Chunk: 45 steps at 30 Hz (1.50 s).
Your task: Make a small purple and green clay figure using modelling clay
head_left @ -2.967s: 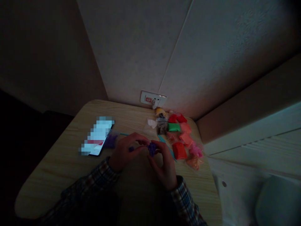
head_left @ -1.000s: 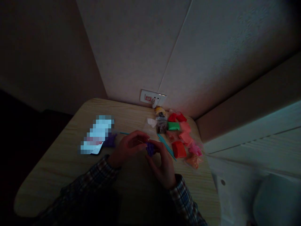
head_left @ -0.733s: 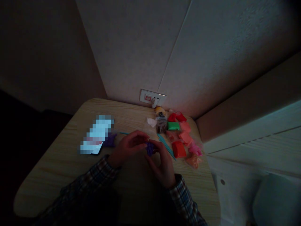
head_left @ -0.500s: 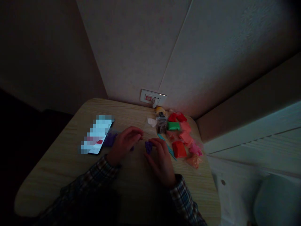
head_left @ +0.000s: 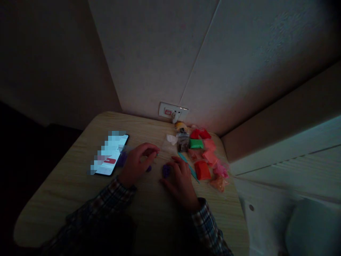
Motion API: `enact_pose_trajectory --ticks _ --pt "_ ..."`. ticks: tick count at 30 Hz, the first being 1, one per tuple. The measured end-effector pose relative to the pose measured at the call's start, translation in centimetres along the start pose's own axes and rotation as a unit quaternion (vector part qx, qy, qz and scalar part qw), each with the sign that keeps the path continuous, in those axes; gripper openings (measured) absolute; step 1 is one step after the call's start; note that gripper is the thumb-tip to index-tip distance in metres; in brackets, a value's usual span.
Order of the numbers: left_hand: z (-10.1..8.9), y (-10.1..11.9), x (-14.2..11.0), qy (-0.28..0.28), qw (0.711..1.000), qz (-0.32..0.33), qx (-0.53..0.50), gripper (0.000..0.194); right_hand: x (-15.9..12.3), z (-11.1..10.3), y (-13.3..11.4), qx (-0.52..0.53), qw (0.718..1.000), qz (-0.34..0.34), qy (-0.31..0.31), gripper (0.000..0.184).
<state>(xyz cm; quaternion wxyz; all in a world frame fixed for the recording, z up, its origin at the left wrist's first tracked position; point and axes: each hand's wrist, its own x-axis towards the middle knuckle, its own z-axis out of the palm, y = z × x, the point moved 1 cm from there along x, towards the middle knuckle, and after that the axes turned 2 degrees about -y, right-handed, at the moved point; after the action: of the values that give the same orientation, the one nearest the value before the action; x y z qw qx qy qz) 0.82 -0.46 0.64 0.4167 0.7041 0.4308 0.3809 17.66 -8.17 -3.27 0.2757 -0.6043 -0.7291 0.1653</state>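
A bumpy lump of purple clay [head_left: 166, 171] appears to rest on the table between the thumb and curled fingers of my right hand [head_left: 182, 183]. Those fingers are apart and loosely around the lump, without a visible grip. To its left, my left hand [head_left: 137, 163] is raised with thumb and index fingertips together. Whatever they pinch is too small and dark to make out. A small purple clay piece [head_left: 149, 168] lies just beside the left hand. Partly behind that hand is a clear bag of purple clay [head_left: 122, 159].
A lit phone [head_left: 110, 156] lies at the left of the wooden table [head_left: 66, 185]. At right are a blue tool [head_left: 189, 167], a red clay pack [head_left: 202, 170], a green pack [head_left: 196, 143] and several pink and orange packs. A wall socket [head_left: 173, 111] sits behind.
My right hand's thumb and fingers have loosened around the purple lump, which has shifted slightly down and left. The left fingertips have come closer together. The phone screen shows a different picture.
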Motion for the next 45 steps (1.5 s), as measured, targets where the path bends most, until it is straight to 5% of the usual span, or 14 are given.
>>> enact_pose_trajectory --ticks 8,14,16,20,24,28,36,45 --pt "-0.1 -0.6 0.1 0.014 0.997 0.032 0.065 0.013 0.2 -1.0 0.4 0.040 0.996 -0.002 0.077 0.037" --pt "-0.6 -0.4 0.2 0.033 0.991 0.057 0.113 0.013 1.9 -4.4 3.5 -0.026 0.977 0.057 0.204 0.022" --pt "-0.7 -0.4 0.1 0.034 0.990 0.070 0.116 0.013 2.6 -4.9 4.9 -0.065 0.968 0.085 0.227 0.035" --pt "-0.9 -0.5 0.1 0.037 0.989 0.075 0.123 0.015 4.0 -4.8 6.9 -0.107 0.970 0.108 0.188 0.057" --pt "-1.0 -0.7 0.2 0.033 0.986 0.082 0.144 0.016 4.8 -4.1 7.7 -0.126 0.969 0.157 0.144 0.059" --pt "-0.7 -0.9 0.1 -0.006 0.979 0.090 0.182 0.018 5.2 -3.7 8.0 -0.142 0.964 0.174 0.143 0.060" --pt "-1.0 -1.4 -0.5 -0.228 0.928 -0.015 0.294 0.025 5.3 -3.5 8.5 -0.101 0.969 0.143 0.175 0.053" --pt "-0.7 -1.0 -0.3 -0.234 0.941 -0.002 0.245 0.019 4.7 -4.2 7.4 -0.059 0.969 0.119 0.206 0.048"
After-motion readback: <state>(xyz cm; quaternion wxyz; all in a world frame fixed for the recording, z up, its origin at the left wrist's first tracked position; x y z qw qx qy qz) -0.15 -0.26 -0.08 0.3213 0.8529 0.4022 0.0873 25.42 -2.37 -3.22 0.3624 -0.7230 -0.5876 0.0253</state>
